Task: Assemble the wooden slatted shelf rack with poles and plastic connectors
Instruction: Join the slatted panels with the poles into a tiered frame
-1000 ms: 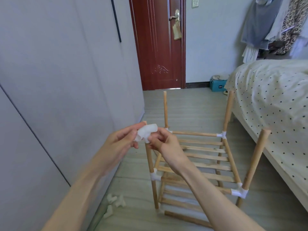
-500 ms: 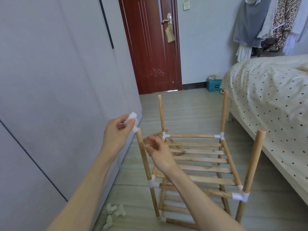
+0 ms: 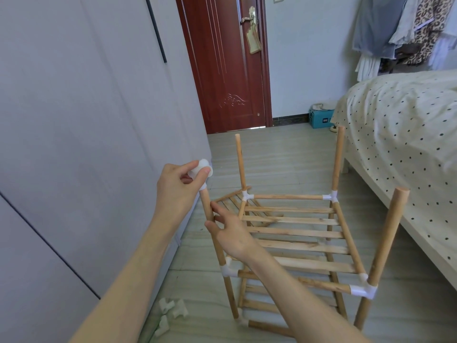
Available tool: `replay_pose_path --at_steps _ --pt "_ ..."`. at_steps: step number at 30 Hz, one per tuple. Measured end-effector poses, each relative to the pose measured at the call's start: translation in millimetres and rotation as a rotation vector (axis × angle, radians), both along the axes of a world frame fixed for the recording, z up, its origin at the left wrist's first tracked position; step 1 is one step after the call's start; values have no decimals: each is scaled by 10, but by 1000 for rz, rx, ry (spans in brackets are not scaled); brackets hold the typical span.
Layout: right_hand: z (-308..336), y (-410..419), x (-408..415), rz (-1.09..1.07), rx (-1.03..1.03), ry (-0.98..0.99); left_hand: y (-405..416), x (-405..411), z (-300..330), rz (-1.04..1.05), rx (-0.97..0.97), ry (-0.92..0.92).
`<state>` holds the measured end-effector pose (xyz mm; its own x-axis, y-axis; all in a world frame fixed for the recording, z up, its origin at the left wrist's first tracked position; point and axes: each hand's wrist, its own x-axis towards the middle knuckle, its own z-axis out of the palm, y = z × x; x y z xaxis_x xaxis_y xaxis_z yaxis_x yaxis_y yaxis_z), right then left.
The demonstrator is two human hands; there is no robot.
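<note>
A partly built wooden rack stands on the floor, with slatted shelves, upright poles and white plastic corner joints. My left hand pinches a white plastic connector that sits on the top end of the near-left pole. My right hand rests against that same pole lower down, fingers mostly straight and touching its side. The other three uprights have bare tops.
Several spare white connectors lie on the floor by the grey wardrobe at left. A loose slatted panel lies behind the rack. A bed runs along the right; a red door is at the far end.
Both hands held the connector a second ago. My left hand has carried it onto the near-left pole's top, and my right hand has let go and dropped to the pole's side.
</note>
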<state>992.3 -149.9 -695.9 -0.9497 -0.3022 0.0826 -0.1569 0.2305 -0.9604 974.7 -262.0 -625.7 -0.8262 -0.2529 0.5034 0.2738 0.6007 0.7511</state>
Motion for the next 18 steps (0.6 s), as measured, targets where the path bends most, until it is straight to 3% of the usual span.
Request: replay_pose_path --at_steps 13,18 --pt "-43 1 -53 -17 -33 24 26 8 -272 -78 168 -27" --pt "121 59 -146 -224 -254 78 -43 -71 -276 -203 315 -5"
